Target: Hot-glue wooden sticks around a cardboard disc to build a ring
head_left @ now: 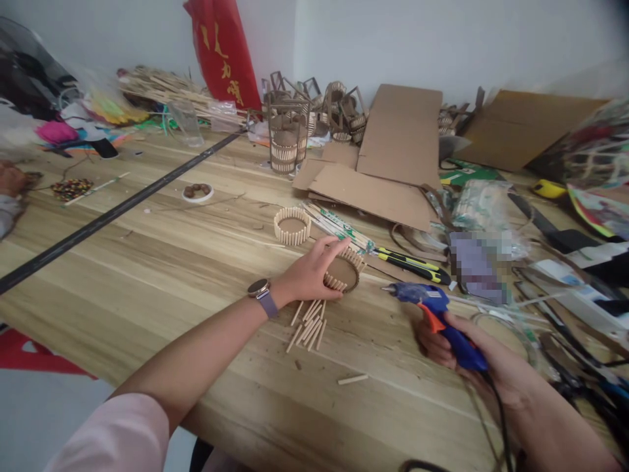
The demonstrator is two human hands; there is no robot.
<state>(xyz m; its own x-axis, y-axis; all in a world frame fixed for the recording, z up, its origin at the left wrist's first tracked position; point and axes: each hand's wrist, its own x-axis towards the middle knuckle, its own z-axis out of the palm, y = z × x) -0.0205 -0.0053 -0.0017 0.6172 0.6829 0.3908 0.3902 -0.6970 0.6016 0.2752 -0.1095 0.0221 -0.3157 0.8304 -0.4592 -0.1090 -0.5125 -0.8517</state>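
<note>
My left hand (314, 270) grips the near-left side of a round cardboard basket (350, 270), thumb and fingers closed around its rim. Short wooden sticks line part of the basket's wall; bare brown cardboard shows inside it. In my right hand (445, 341) is a blue glue gun (427, 298) with an orange trigger, its nozzle pointing left toward the basket but apart from it. Loose short sticks (309, 324) lie in a pile below my left hand, and a single stick (352, 379) rests nearer the front edge. A finished-looking stick ring (292, 227) stands behind.
A yellow-black utility knife (413, 264) and packaged sticks (339, 226) lie behind the basket. Cardboard sheets (373, 196) and several small stick baskets (285, 147) stand farther back. A cord trails from the glue gun. Another person's hand (10, 180) is at far left.
</note>
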